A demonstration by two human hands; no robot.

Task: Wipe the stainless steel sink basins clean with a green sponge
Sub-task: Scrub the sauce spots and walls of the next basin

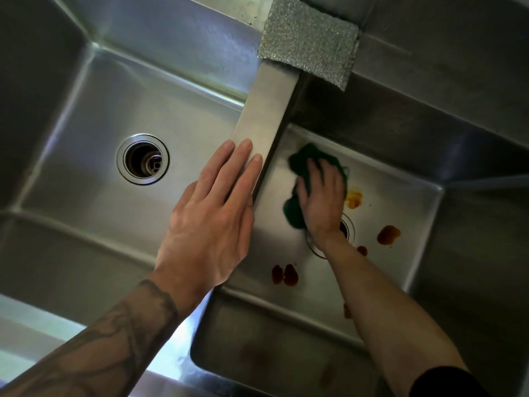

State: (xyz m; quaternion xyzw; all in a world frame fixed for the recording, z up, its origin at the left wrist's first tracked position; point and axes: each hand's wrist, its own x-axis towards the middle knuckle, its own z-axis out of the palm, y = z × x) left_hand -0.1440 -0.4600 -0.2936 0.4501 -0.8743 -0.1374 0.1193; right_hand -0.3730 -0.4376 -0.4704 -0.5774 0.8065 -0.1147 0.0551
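Left hand (211,213) lies flat, fingers straight, on the divider (266,110). Right hand (320,196) grips the green sponge (300,159) in the right basin (406,196); stains (388,234) at the sponge's 4 to 6 o'clock suggest wiping has barely begun.

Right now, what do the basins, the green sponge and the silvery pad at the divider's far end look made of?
Basins: stainless steel, brushed satin finish; fine grain lines and soft reflections. Green sponge: looks like soft fibrous scouring material, matte; it bunches under the right hand. Silvery pad: probably metallic-thread mesh over foam; glittery woven texture, core not visible.
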